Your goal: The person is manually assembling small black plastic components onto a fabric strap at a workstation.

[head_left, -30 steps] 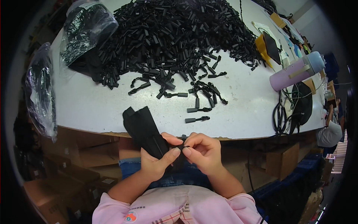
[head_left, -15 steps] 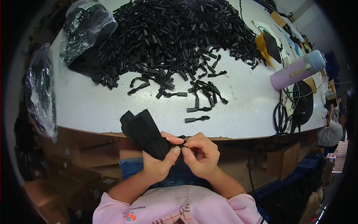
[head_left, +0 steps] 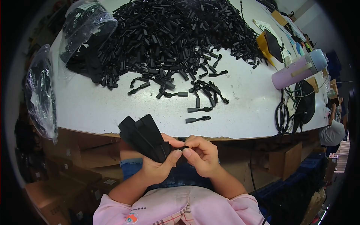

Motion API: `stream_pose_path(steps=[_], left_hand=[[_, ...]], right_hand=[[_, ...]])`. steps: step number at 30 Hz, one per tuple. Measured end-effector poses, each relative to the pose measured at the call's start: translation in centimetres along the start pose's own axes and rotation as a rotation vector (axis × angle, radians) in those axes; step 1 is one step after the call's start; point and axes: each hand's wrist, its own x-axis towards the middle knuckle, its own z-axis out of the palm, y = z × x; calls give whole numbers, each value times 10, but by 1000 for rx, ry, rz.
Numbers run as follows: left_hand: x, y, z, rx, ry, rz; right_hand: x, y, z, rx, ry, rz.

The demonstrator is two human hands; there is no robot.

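My left hand (head_left: 159,168) is closed around a bundle of folded black zipper tapes (head_left: 144,135), whose flat ends fan out toward the table edge. Fingertip to fingertip with it, my right hand (head_left: 204,155) pinches a small black piece (head_left: 184,147) at the end of the bundle. Fingers hide most of that piece, so its exact kind does not show. Both hands are above my lap, just off the table's near edge. Beyond them, several loose black zipper pulls (head_left: 198,119) lie on the white table (head_left: 123,108).
A large heap of black zipper pulls (head_left: 168,33) covers the far table. Clear plastic bags with black goods (head_left: 88,30) are at the left. At the right are a lilac bottle (head_left: 296,73), a yellow stand with a dark device (head_left: 268,45) and coiled black cable (head_left: 281,116). Cardboard boxes (head_left: 56,202) stand below.
The zipper tape bundle has tipped slightly left and down, its ends spreading a little. Both hands keep their pinch at nearly the same place, the right fingers shifting slightly.
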Motion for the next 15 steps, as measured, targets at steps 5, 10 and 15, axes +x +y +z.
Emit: stream_pose_path(steps=[5, 10, 15], left_hand=[[1, 5, -2, 4, 7, -31], [-1, -1, 2, -111, 51, -131], [-3, 3, -6, -49, 54, -83]], right_hand=[[2, 12, 0, -211, 20, -291], [7, -11, -1, -313, 38, -220], [14, -22, -5, -417, -316, -108]])
